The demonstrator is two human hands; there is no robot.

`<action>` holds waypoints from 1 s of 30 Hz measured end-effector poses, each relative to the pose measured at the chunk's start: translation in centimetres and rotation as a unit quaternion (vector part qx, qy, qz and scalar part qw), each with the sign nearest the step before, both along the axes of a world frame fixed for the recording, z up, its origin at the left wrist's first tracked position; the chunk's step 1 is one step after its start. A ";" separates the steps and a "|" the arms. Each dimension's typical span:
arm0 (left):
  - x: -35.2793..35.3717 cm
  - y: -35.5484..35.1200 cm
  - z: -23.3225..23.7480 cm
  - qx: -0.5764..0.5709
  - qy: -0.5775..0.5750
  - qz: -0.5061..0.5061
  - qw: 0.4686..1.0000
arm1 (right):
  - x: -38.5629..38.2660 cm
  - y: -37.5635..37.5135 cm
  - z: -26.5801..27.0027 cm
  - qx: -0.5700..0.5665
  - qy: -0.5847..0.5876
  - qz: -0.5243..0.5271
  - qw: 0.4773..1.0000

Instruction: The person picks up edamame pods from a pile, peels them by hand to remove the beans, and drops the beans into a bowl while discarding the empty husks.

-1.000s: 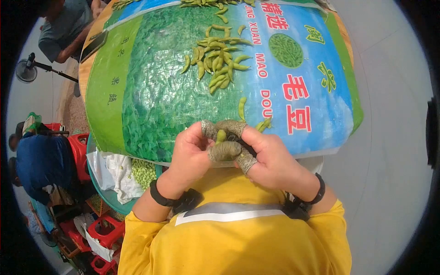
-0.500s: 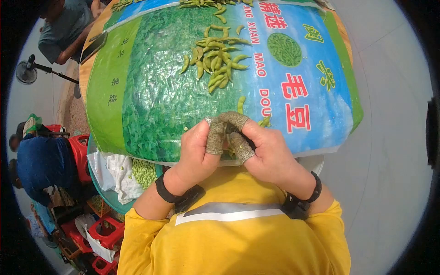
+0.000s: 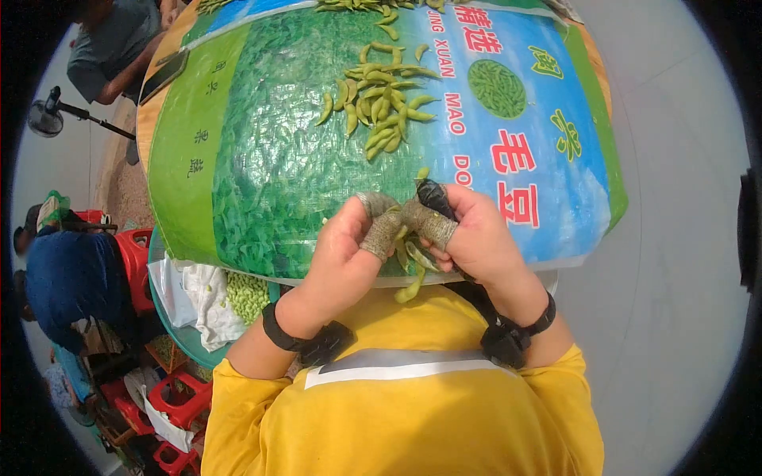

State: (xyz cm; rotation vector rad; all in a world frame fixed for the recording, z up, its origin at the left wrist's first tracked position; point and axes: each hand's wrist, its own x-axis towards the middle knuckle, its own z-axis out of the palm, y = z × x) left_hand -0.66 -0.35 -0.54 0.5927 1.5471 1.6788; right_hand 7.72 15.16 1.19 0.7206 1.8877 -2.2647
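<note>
Both hands meet at the near edge of the tabletop (image 3: pixel 145 119), which is covered by a printed green-and-blue sack (image 3: pixel 262 174).

- Left hand (image 3: pixel 337 254): curled shut, its wrapped fingertips (image 3: pixel 384 232) pinching the top of an edamame pod (image 3: pixel 410 287).
- Right hand (image 3: pixel 484 238): also closed in a pinch on the same pod from the 3 o'clock side, with one finger in a dark cover.
- The pod hangs down toward 6 o'clock, past the sack's edge and over the yellow shirt (image 3: pixel 397 412) — nothing is under it but the lap.
- The pile of unopened pods (image 3: pixel 381 107) lies at 12 o'clock from the hands, well apart.
- Shelled beans (image 3: pixel 248 295) sit in a teal basin (image 3: pixel 176 329) at 8 o'clock, below the tabletop and beside a white cloth (image 3: pixel 200 289).

Risks, as judged from here:
- The grip is only at the pod's upper end. If the pinch slackens, the pod likely drops onto the lap or floor, not the sack.
- A hard squeeze could shoot beans out sideways. The basin is off to the left rather than beneath the hands, so loose beans would probably miss it.
- The thick fingertip wraps look likely to dull the feel, so a slip or a crushed bean could go unnoticed.
- I cannot tell whether the pod is already split — the fingers hide the seam.
</note>
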 end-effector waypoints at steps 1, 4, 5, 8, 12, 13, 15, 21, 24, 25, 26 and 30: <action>-0.1 -0.2 -0.3 0.001 0.004 0.014 1.000 | -0.2 0.1 -0.3 -0.032 0.006 -0.001 0.999; -0.5 -0.3 -0.5 0.009 0.017 0.029 0.999 | -0.3 -0.4 -0.7 -0.022 0.024 -0.010 0.999; -0.6 -0.3 -0.5 0.017 0.024 0.029 0.999 | -0.4 -0.4 -0.6 -0.022 0.023 -0.005 0.999; -1.2 0.6 -0.4 0.037 0.071 0.010 0.997 | -0.7 -0.4 -0.2 -0.136 0.010 -0.034 0.990; -2.2 2.0 1.2 -0.085 0.287 -0.017 0.954 | -0.2 0.2 0.3 -0.010 0.062 -0.152 0.986; -2.2 2.1 2.0 -0.058 0.292 -0.034 0.954 | -0.3 0.2 0.6 0.026 0.067 -0.196 0.978; -2.2 2.5 2.2 -0.037 0.301 -0.039 0.952 | 0.1 0.8 -0.1 0.034 0.111 -0.206 0.972; -1.1 4.3 1.0 0.164 0.069 -0.115 0.977 | 2.2 3.1 -1.5 -0.177 0.159 -0.190 0.953; -0.9 4.6 1.8 0.179 -0.241 -0.204 0.932 | 3.2 4.2 -2.4 -0.361 0.205 -0.164 0.895; -0.7 4.4 1.7 0.181 -0.242 -0.208 0.930 | 3.7 4.5 -3.1 -0.372 0.218 -0.162 0.888; -0.3 4.1 1.4 0.177 -0.324 -0.207 0.906 | 4.0 4.6 -3.8 -0.366 0.220 -0.166 0.889; -0.8 2.8 0.2 0.138 -0.354 -0.231 0.896 | 2.6 2.5 -2.1 -0.467 0.159 -0.087 0.865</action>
